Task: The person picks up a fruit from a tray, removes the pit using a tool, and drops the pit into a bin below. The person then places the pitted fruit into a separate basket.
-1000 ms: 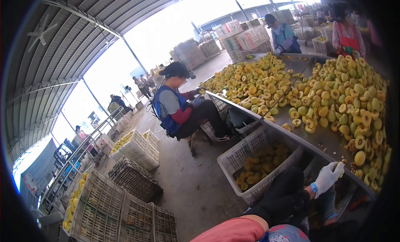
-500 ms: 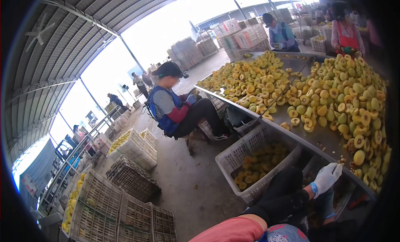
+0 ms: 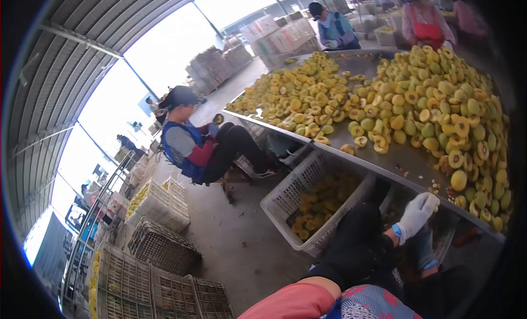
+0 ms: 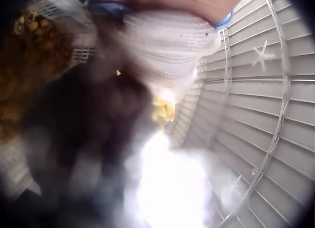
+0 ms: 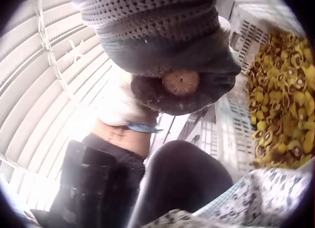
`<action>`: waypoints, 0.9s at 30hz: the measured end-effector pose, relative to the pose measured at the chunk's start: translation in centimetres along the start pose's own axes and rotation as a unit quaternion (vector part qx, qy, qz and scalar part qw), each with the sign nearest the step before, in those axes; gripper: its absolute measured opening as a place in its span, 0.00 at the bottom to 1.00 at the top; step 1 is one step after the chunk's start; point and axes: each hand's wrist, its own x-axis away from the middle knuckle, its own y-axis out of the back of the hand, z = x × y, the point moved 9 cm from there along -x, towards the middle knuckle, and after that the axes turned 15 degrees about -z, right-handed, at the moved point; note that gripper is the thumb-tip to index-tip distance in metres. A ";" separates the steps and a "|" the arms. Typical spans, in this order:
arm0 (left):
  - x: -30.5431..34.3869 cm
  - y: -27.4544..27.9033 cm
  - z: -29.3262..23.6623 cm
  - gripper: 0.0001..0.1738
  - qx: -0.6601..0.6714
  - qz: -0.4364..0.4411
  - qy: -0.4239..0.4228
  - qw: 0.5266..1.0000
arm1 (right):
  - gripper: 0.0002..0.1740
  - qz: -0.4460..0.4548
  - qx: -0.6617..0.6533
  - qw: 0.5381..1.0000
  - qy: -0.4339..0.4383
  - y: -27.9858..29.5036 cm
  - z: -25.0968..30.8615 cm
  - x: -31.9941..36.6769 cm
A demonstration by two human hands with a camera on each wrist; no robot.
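Note:
In the head view my left hand [image 3: 417,216], in a white glove with a blue band, is curled at the metal table's near edge. A small pale yellow bit of fruit [image 3: 436,208] shows at its fingers; the rest of it is hidden. Behind and below is my right hand [image 3: 426,246], mostly covered by the left. In the right wrist view my right hand [image 5: 162,41], in a dark-stained knitted glove, grips something with a round tan end [image 5: 181,82]. The left wrist view shows my left hand [image 4: 167,50] from close by, its lower part washed out by glare.
Halved yellow-green fruit [image 3: 450,116] lies heaped on the metal table [image 3: 379,154]. A crate [image 3: 280,201] of fruit pieces stands below its edge. A seated person [image 3: 189,138] works at the left; others stand beyond the table. Stacked crates [image 3: 126,286] are at lower left.
The head view has swung, so the scene sits further left and the table shows more of its right side. My left hand remains near the table edge; the seated person's hands are now raised.

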 end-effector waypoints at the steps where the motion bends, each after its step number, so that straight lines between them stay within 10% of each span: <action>1: -0.4 0.3 1.3 0.16 -0.022 0.003 0.023 0.999 | 0.22 -0.004 0.042 0.999 0.004 0.1 0.7 0.1; 4: -0.2 0.6 2.3 0.17 0.018 -0.009 0.130 0.991 | 0.11 -0.070 0.001 0.997 0.026 0.8 1.1 0.6; 6: -0.3 0.3 2.5 0.19 0.008 0.028 0.155 0.988 | 0.16 -0.109 -0.162 0.962 -0.192 0.5 -1.5 1.5; 12: 0.0 0.0 1.5 0.24 0.105 -0.005 0.186 0.977 | 0.24 -0.178 -0.046 0.952 -0.243 2.1 0.4 1.8; 27: 0.3 0.0 0.9 0.22 0.063 0.002 0.150 0.987 | 0.29 -0.156 -0.015 0.972 -0.176 2.6 -0.3 1.6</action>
